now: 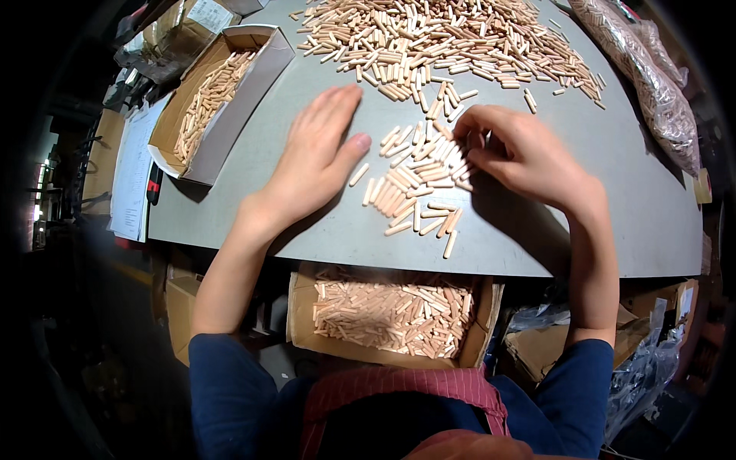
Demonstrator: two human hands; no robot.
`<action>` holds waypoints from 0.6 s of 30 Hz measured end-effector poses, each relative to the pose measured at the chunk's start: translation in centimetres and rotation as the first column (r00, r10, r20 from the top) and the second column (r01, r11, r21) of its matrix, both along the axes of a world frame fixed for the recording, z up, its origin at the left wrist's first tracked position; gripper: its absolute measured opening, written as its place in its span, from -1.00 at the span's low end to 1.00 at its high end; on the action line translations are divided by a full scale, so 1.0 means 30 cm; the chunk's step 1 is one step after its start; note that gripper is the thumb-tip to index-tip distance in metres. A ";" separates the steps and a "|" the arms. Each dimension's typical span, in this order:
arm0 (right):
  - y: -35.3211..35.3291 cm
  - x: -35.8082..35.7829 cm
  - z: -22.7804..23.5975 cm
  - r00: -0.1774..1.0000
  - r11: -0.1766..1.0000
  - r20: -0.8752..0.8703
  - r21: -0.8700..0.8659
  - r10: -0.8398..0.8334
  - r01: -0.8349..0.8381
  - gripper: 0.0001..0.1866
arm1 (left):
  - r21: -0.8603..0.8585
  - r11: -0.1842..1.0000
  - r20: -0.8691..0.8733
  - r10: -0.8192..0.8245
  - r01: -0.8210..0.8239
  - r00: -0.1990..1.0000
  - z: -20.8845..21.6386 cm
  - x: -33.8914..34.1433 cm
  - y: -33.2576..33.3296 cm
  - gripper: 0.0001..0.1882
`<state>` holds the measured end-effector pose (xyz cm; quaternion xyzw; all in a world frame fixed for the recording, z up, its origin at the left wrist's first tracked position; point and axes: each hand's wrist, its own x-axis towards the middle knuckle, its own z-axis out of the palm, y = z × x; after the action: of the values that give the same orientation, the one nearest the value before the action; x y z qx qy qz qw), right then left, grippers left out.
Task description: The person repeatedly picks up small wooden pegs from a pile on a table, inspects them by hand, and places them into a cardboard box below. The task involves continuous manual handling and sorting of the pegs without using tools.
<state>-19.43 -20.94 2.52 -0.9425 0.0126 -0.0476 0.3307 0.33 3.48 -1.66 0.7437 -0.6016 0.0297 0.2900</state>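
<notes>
A small cluster of short wooden dowel pins (418, 188) lies on the grey table (537, 238) between my hands. My left hand (318, 157) rests flat on the table just left of the cluster, fingers together and holding nothing. My right hand (521, 153) is curled over the cluster's right side, its fingertips touching the pins. A much larger heap of dowel pins (437, 38) covers the far part of the table.
A cardboard box (391, 314) full of dowels sits below the near table edge at my lap. Another open box with dowels (215, 100) stands at the table's left. A clear plastic bag of dowels (652, 84) lies at the far right. Papers lie at the left.
</notes>
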 end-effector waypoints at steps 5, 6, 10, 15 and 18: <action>0.051 -0.001 0.005 0.965 0.919 -0.163 0.371 0.204 -0.132 -0.77 | 0.090 0.962 -0.343 -0.215 0.259 0.915 0.056 -0.041 0.026 -0.45; 0.059 -0.003 0.032 0.945 0.870 -0.232 0.484 0.229 -0.092 -0.77 | 0.059 0.953 -0.548 -0.219 0.298 0.807 0.063 -0.048 0.037 -0.46; 0.044 -0.011 0.055 0.978 0.844 -0.174 0.537 0.112 -0.001 -0.87 | -0.176 0.976 -0.929 -0.207 0.124 0.308 0.092 -0.087 0.071 -0.53; -0.050 -0.018 0.076 0.942 0.947 -0.334 0.291 -0.030 0.134 -0.81 | -0.079 0.992 -0.768 -0.001 -0.094 0.640 0.091 -0.038 0.130 -0.61; -0.066 -0.025 0.082 0.930 0.953 -0.367 0.282 0.002 0.110 -0.80 | -0.011 0.993 -0.540 0.095 -0.120 0.836 0.094 -0.071 0.152 -0.66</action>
<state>-20.18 -22.91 4.97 -0.8735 0.1068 0.1206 0.4594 -1.82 8.05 1.17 0.7479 -0.4526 -0.1508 0.4615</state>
